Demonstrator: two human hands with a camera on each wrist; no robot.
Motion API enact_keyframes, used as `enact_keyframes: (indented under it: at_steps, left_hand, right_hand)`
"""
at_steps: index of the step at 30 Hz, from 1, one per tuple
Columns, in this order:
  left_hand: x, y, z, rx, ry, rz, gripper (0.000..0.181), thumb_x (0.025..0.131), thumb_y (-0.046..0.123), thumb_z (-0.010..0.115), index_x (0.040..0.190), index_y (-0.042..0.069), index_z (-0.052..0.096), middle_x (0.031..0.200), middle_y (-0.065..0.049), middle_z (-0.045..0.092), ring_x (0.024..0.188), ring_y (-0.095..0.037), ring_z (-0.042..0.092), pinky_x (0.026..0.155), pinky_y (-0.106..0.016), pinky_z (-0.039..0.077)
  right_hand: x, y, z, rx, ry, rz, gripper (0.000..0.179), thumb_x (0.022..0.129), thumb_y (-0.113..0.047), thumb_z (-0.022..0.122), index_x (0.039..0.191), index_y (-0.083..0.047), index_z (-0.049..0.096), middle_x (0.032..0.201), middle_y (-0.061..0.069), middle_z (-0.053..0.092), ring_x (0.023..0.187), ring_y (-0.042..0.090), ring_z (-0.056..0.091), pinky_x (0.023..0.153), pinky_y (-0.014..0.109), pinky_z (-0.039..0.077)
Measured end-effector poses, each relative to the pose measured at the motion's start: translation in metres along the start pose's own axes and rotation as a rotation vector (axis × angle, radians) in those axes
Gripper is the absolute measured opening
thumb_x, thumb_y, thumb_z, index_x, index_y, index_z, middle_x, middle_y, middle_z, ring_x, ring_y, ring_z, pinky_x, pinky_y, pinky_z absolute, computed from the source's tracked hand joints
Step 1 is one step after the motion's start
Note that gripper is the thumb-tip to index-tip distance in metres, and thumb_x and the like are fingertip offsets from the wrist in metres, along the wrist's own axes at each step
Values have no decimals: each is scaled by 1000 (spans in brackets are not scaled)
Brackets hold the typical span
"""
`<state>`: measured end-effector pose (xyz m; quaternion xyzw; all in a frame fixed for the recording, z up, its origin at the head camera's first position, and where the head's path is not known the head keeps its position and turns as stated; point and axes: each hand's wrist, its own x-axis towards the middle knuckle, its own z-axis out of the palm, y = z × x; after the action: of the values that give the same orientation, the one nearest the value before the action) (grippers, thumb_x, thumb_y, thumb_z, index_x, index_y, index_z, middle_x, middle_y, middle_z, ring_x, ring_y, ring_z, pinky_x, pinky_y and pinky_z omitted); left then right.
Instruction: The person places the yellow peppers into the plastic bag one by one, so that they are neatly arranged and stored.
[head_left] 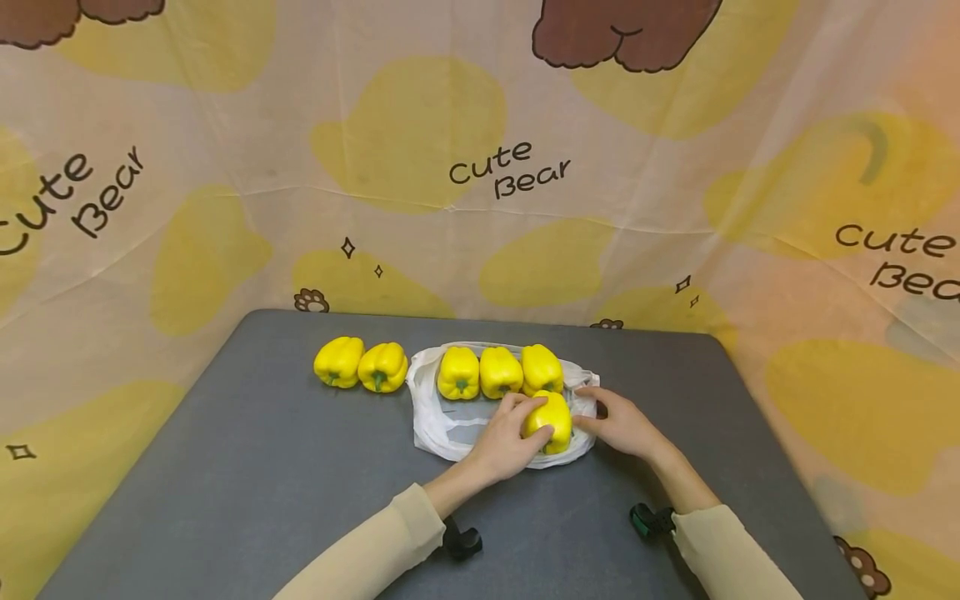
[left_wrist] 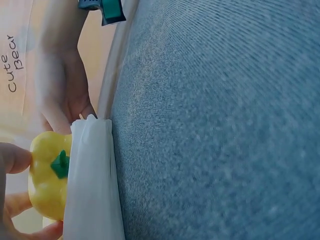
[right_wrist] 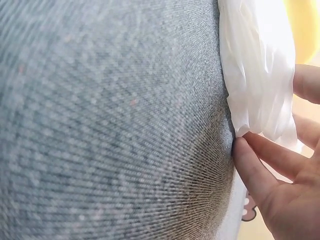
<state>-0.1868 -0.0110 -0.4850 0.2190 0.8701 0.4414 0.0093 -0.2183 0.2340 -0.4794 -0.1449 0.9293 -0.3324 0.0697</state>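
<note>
My left hand (head_left: pixel 504 443) grips a yellow bell pepper (head_left: pixel 553 417) within the right front part of a white plastic bag (head_left: pixel 431 421). In the left wrist view, the bag's wall hides part of this pepper, and its green stem (left_wrist: pixel 60 164) faces the camera. My right hand (head_left: pixel 624 425) holds the bag's right edge, its fingertips (right_wrist: pixel 241 146) against the thin plastic. Three more yellow peppers stand side by side along the back of the bag, the middle one (head_left: pixel 500 372) between its neighbours. The bag lies spread open on the table.
Left of the bag, two yellow bell peppers (head_left: pixel 339 362) sit next to each other on the grey table (head_left: pixel 247 467). A printed cloth backdrop (head_left: pixel 412 142) rises behind the table and along both sides. Dark devices (head_left: pixel 463 542) are strapped at both wrists.
</note>
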Motion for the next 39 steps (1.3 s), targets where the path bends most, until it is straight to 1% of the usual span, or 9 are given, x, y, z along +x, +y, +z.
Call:
enact_keyframes:
  at_steps: [5,9,17,21,24,27,29,34,39]
  left_hand:
    - [-1,0,-1,-16,-8,-18,53,99,39,62,144,11,57,128,-8,52,113,-22,54,97,-41,47]
    - [-2,0,-3,-20,-14,-20,54,99,41,63,144,11,56,128,-8,51,114,-22,53,97,-42,47]
    - [-1,-1,-3,8,-18,-16,54,99,42,63,144,12,56,129,-8,50,113,-21,53,97,-41,48]
    - [-2,-2,-3,6,-26,-25,55,100,44,63,145,13,56,129,-7,50,111,-20,53,94,-38,48]
    - [-3,-3,-6,0,-36,-28,58,99,46,63,145,12,55,130,-8,50,109,-20,55,91,-37,49]
    - [-4,-2,-13,4,-49,-18,59,99,45,63,146,11,54,132,-9,50,110,-22,57,93,-38,50]
    - [-5,-2,-19,22,-54,4,57,100,43,63,146,9,54,133,-9,52,111,-23,58,94,-39,51]
    - [-7,0,-38,66,-63,62,47,101,35,62,139,7,59,133,-8,57,113,-26,61,93,-39,53]
    - [-10,0,-57,79,-48,83,39,103,33,61,132,8,64,131,-7,61,113,-27,61,90,-38,54]
  right_hand:
    - [0,0,1,1,2,-4,59,96,-39,67,141,-4,57,140,21,58,125,39,55,102,62,44]
    - [0,1,1,2,-2,1,59,96,-40,67,142,-4,57,141,21,57,126,40,54,102,63,43]
    - [0,0,0,15,2,-3,60,96,-39,67,142,-3,56,142,22,56,128,41,53,103,63,43]
    - [0,0,0,18,0,0,60,96,-40,67,143,-3,56,142,22,56,129,42,52,103,63,42]
    - [0,0,1,17,-3,4,61,96,-41,67,143,-3,56,143,22,55,130,43,51,104,64,41]
    - [0,0,1,19,-2,12,61,96,-41,68,143,-4,56,144,22,55,131,43,50,105,64,41]
    - [0,0,1,22,-2,19,61,96,-41,68,143,-4,56,144,22,54,131,43,50,105,64,40]
    - [0,-1,0,22,-10,31,62,96,-42,68,143,-3,55,144,22,54,131,43,50,105,64,40]
    - [0,-1,0,14,-18,38,63,95,-42,68,143,-4,55,144,22,54,131,42,50,106,63,40]
